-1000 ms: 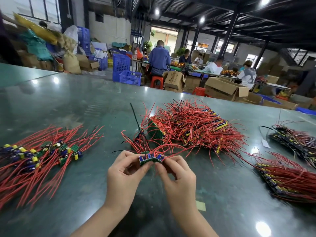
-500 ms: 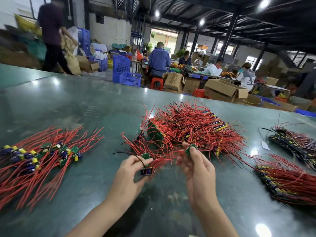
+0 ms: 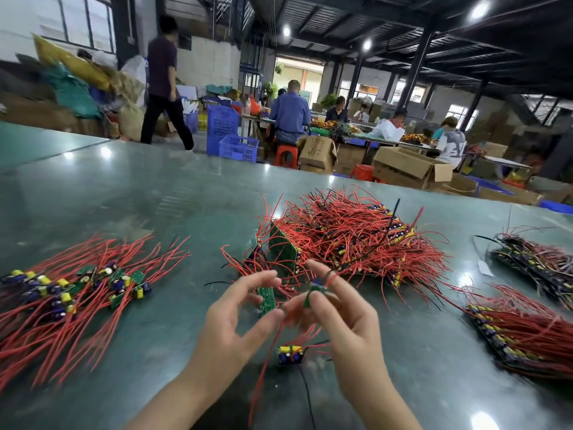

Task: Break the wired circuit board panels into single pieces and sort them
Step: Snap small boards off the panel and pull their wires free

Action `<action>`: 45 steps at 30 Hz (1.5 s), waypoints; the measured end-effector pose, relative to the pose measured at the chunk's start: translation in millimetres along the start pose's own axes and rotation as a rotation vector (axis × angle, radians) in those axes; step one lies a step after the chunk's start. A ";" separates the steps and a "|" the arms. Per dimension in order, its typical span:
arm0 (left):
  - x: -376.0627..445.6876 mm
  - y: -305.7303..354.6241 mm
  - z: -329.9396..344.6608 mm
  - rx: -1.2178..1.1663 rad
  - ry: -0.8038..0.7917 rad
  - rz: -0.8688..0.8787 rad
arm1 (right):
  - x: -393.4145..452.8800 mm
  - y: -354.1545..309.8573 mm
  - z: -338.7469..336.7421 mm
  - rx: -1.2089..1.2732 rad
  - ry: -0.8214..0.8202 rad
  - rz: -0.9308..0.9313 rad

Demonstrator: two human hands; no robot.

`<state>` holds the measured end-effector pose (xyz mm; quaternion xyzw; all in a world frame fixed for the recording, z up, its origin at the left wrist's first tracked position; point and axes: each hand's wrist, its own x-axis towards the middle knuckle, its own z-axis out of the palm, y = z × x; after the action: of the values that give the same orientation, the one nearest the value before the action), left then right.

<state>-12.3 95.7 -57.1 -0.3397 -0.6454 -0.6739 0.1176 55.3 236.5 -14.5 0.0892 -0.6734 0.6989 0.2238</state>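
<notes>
My left hand (image 3: 232, 321) pinches a small green board piece (image 3: 266, 301) between thumb and fingertips, its other fingers spread. Close beside it, my right hand (image 3: 347, 321) pinches another small green piece (image 3: 313, 294) with a red wire running off it. Below and between the hands, a single piece with yellow and blue capacitors (image 3: 290, 354) lies on the table, trailing red and black wires. Just beyond my fingers is the heap of wired panels (image 3: 350, 240). A pile of separated pieces (image 3: 77, 290) lies at the left.
The green table (image 3: 139, 197) stretches far ahead. Two more stacks of wired panels lie at the right, one near (image 3: 527, 333) and one farther (image 3: 539, 259). Beyond the table's far edge are blue crates (image 3: 238, 147), cardboard boxes, seated workers and a person walking.
The strip I held in both hands has come apart. My hands pulled apart, then drew close again, each with a piece. One piece now lies on the table below them.
</notes>
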 end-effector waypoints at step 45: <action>9.3 0.8 -21.7 0.526 -0.066 0.129 | 13.6 5.4 -16.8 -0.146 -0.018 0.252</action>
<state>-25.4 77.6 -49.4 -0.3597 -0.7787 -0.4629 0.2235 43.9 255.6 -14.9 -0.0064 -0.7303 0.6698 0.1343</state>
